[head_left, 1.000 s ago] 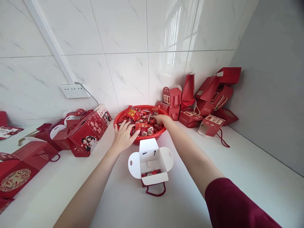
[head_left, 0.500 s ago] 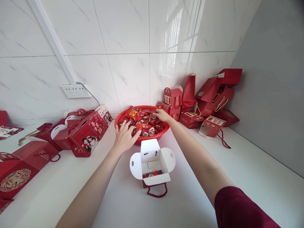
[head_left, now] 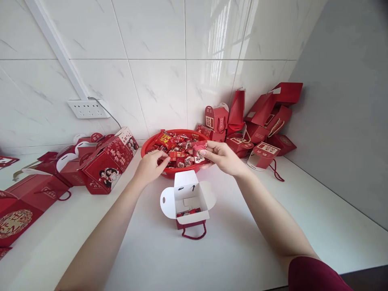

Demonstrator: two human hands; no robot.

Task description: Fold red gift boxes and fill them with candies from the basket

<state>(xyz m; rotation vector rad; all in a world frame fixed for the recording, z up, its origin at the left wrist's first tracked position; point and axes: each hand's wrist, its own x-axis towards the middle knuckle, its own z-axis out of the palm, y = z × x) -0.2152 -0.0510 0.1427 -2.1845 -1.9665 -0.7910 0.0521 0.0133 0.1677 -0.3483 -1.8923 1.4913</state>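
A red plastic basin (head_left: 150, 142) full of red-wrapped sweets (head_left: 177, 149) stands against the tiled wall. Just in front of it a small red gift box (head_left: 188, 200) stands with its white flaps open and a few sweets inside. My right hand (head_left: 222, 157) is lifted above the basin's near rim, fingers pinched on red and pink wrapped sweets (head_left: 198, 150). My left hand (head_left: 150, 166) rests on the basin's near edge with fingers curled among the sweets; what it holds is hidden.
Larger red printed gift boxes (head_left: 106, 163) and folded ones lie on the white counter (head_left: 236, 246) at left. A heap of small red boxes and bags (head_left: 260, 125) fills the right corner. A wall socket (head_left: 87, 109) with a cable sits above left.
My right hand has come out of the basin with sweets pinched in it and moved toward me. My left hand has curled and drawn back slightly to the basin's near edge.
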